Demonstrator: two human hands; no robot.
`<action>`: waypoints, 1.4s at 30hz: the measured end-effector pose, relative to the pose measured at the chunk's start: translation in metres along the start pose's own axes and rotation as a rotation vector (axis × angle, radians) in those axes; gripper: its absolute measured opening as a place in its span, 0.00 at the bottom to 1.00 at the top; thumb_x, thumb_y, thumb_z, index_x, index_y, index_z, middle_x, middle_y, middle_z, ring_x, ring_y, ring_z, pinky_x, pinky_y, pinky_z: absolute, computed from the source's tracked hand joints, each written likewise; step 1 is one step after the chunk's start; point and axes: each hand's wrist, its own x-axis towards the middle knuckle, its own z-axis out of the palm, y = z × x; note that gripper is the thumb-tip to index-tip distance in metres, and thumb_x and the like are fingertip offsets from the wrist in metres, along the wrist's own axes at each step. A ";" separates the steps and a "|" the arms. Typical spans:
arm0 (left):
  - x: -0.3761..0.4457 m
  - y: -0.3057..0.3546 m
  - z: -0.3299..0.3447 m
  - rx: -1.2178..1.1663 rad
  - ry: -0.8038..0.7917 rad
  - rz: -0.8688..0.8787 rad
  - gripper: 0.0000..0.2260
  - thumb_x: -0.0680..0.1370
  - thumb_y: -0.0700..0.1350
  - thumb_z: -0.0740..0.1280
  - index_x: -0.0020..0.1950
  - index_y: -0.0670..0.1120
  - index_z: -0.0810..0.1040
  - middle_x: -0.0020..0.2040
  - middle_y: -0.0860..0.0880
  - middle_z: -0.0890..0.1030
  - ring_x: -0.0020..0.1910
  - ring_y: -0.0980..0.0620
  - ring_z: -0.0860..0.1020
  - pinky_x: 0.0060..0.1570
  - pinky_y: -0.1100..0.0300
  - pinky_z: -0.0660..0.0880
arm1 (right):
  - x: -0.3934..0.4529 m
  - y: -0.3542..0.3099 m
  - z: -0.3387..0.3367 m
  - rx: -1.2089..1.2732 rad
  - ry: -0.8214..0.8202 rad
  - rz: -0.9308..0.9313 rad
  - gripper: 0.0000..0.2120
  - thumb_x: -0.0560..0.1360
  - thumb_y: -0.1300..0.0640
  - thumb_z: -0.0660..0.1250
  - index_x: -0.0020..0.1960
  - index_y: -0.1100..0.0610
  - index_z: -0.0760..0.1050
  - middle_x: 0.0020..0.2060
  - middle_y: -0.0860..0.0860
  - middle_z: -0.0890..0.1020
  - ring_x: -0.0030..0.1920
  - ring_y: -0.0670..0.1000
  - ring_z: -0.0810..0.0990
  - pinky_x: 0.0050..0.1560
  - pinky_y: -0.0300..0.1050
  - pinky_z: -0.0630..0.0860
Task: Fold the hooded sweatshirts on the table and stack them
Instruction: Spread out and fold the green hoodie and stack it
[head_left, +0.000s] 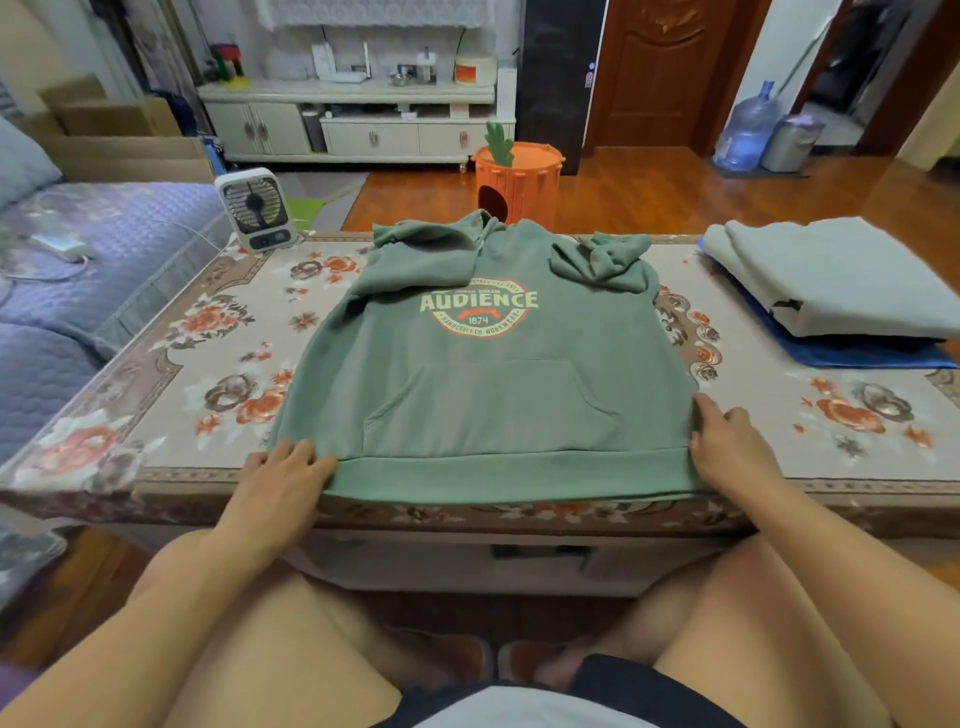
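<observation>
A green hoodie (483, 374) lies flat, front up, in the middle of the flowered table (208, 364), sleeves folded in near the hood. The left hand (283, 475) presses flat on its hem corner at 7 o'clock; the right hand (724, 441) rests flat at 5 o'clock. Folded grey (841, 275) and blue (852, 353) sweatshirts are stacked at 2 o'clock, a small fan (255, 208) at 11.

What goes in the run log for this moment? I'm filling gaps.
stage: flattening | green hoodie: front up, sleeves in | left hand, right hand: at hem corners | stack: grey on blue
</observation>
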 end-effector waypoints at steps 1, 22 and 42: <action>0.000 0.001 -0.001 0.003 -0.022 -0.011 0.19 0.59 0.39 0.77 0.44 0.51 0.75 0.41 0.49 0.72 0.41 0.43 0.75 0.37 0.50 0.68 | -0.002 -0.005 0.001 -0.021 -0.021 -0.025 0.24 0.82 0.54 0.53 0.78 0.46 0.57 0.56 0.59 0.70 0.53 0.65 0.75 0.53 0.54 0.71; 0.201 0.004 -0.058 -0.674 -0.051 -0.153 0.11 0.81 0.51 0.64 0.60 0.48 0.77 0.56 0.46 0.80 0.52 0.47 0.78 0.53 0.54 0.74 | 0.150 -0.209 -0.067 -0.226 -0.144 -0.312 0.17 0.79 0.55 0.62 0.67 0.55 0.74 0.63 0.57 0.78 0.62 0.59 0.77 0.58 0.50 0.76; 0.433 -0.013 0.041 -1.174 0.331 -0.618 0.39 0.75 0.69 0.63 0.80 0.53 0.56 0.68 0.51 0.74 0.67 0.51 0.73 0.62 0.58 0.69 | 0.374 -0.494 0.010 0.909 0.103 -0.606 0.13 0.75 0.67 0.57 0.49 0.53 0.76 0.44 0.47 0.80 0.50 0.49 0.78 0.48 0.43 0.70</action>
